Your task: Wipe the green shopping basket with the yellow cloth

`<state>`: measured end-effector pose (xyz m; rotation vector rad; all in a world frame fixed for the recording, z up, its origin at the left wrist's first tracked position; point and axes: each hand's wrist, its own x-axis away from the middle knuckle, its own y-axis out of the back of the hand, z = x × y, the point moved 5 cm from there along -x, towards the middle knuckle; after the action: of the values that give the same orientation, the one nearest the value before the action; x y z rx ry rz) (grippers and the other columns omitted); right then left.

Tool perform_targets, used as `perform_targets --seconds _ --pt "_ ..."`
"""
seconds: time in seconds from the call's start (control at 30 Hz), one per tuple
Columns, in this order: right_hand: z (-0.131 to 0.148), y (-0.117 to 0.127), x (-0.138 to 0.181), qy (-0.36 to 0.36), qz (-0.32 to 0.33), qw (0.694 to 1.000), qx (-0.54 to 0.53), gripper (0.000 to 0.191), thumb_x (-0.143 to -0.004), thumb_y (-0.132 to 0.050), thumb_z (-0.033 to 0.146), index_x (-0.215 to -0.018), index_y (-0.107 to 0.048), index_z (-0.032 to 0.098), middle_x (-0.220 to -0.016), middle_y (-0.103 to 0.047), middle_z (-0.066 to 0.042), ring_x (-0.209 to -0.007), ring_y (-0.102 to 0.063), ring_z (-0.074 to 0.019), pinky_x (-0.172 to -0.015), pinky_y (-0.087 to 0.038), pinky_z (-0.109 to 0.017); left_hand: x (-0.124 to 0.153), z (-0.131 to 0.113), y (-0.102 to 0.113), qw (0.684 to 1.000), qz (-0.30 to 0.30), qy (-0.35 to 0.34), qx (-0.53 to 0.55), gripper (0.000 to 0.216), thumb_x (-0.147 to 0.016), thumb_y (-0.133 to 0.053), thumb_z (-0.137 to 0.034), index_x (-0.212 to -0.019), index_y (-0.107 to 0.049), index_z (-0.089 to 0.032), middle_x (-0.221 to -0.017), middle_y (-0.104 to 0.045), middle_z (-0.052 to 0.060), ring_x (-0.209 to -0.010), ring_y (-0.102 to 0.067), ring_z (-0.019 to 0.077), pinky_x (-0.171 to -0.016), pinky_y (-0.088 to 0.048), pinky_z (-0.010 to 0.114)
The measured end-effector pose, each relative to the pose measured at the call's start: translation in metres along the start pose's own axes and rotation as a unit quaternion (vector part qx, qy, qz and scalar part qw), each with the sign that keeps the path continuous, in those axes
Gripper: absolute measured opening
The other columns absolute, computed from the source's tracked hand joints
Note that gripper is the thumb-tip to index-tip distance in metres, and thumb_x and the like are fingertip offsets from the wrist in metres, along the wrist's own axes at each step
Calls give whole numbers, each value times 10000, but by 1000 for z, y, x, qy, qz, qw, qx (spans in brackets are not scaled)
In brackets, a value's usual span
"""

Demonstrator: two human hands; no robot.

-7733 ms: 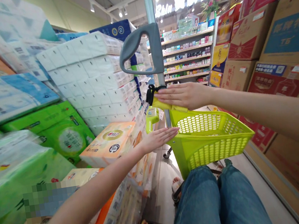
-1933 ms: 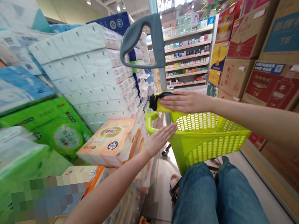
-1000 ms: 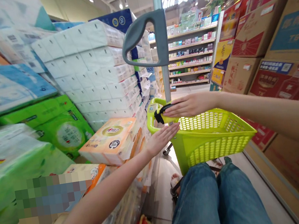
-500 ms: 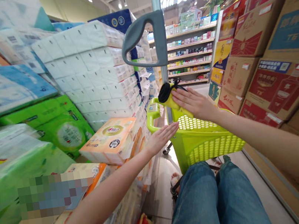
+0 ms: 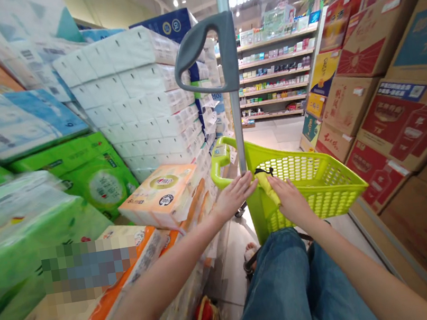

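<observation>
My right hand (image 5: pixel 289 199) presses its fingers around a yellow cloth (image 5: pixel 268 188) with a black cord (image 5: pixel 263 171) at its top end. The cloth is at the near rim of a lime-green shopping basket cart (image 5: pixel 324 186). Beside it, my left hand (image 5: pixel 238 194) is flat with fingers stretched out, holding nothing. Its fingertips are at the basket's near corner, by the foot of the grey pole (image 5: pixel 238 129). Whether they touch the basket, I cannot tell. Higher on the pole is a grey loop handle (image 5: pixel 226 51).
Stacked tissue packs (image 5: pixel 147 121) rise on the left, with an orange pack (image 5: pixel 162 191) jutting toward the aisle. Cardboard cartons (image 5: pixel 395 117) line the right side. Stocked shelves (image 5: pixel 273 73) stand ahead. My jeans-clad knees (image 5: pixel 278 273) are right behind the cart.
My right hand has come down and nearer with the yellow cloth, from above the basket to its near rim. My left hand has shifted slightly right. More of the basket shows.
</observation>
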<state>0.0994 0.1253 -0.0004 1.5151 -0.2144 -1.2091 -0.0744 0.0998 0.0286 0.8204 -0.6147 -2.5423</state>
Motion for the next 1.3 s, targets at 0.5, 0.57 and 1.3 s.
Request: perform_targets --seconds 0.5,0.57,1.3 --pt "-12 -7 9 -105 -28 993 47 595 -738 -422 48 -1316 -541 128 -1267 -615 -166 -1224 -530 -326 -1102 -331 -588 -30 -43 20 972 104 185 100 519 -921 -363 -162 -1380 -437 67 -1392 -540 250 -1350 -480 310 -1182 -314 454" --pt "0 -9 3 -100 -23 994 47 598 -749 -415 47 -1329 -537 127 -1269 -618 -161 -1214 -534 -322 -1113 -306 -599 -26 -41 18 969 111 196 101 518 -926 -359 -159 -1383 -430 76 -1397 -534 252 -1358 -472 302 -1190 -304 427" --pt "-2 -5 38 -42 -25 994 -102 771 -731 -483 63 -1485 -335 126 -1387 -505 -135 -1300 -400 -297 -1143 -355 -489 16 -29 27 934 171 266 168 641 -840 -424 -122 -1469 -339 -33 -1540 -406 155 -1472 -291 242 -1224 -241 420"
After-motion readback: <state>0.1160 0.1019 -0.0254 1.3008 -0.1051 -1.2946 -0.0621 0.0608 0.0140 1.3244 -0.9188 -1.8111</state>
